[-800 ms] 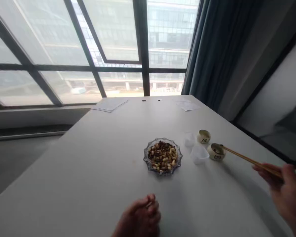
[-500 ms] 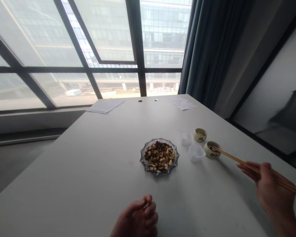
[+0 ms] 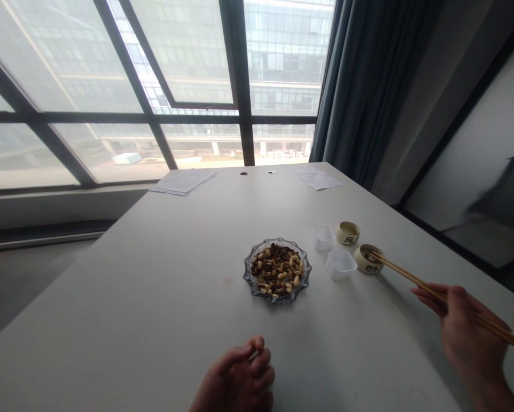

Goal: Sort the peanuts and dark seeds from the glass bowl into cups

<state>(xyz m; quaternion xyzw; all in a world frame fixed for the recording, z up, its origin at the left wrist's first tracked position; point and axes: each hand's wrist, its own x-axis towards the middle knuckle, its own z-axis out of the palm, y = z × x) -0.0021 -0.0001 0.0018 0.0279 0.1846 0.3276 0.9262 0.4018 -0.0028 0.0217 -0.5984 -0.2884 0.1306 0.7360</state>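
My right hand point(image 3: 465, 329) grips a pair of wooden chopsticks point(image 3: 405, 273). Their tips reach into a small cream cup point(image 3: 370, 268) with a dark character on its side; some small pieces lie inside, too small to name. At the bottom centre my left hand point(image 3: 242, 377) rests loosely curled, with nothing seen in its fingers. Beyond it stands a scalloped glass bowl point(image 3: 252, 288) holding mixed nuts and seeds point(image 3: 278, 269), pale peanuts or pistachios among dark seeds. Between bowl and cup are two clear plastic containers, a nearer one point(image 3: 341, 266) and a farther one point(image 3: 323, 239).
A second cream cup point(image 3: 347, 235) stands behind the first. Papers point(image 3: 184, 182) lie at the far left of the white table point(image 3: 162, 297), and more paper point(image 3: 319, 179) at the far right. Windows and a dark curtain point(image 3: 360, 86) rise past the table's far edge.
The chopstick tips have shifted slightly within the near cup, and the pale piece seen at them earlier no longer shows clearly. My right hand has moved a little; my left stays put.
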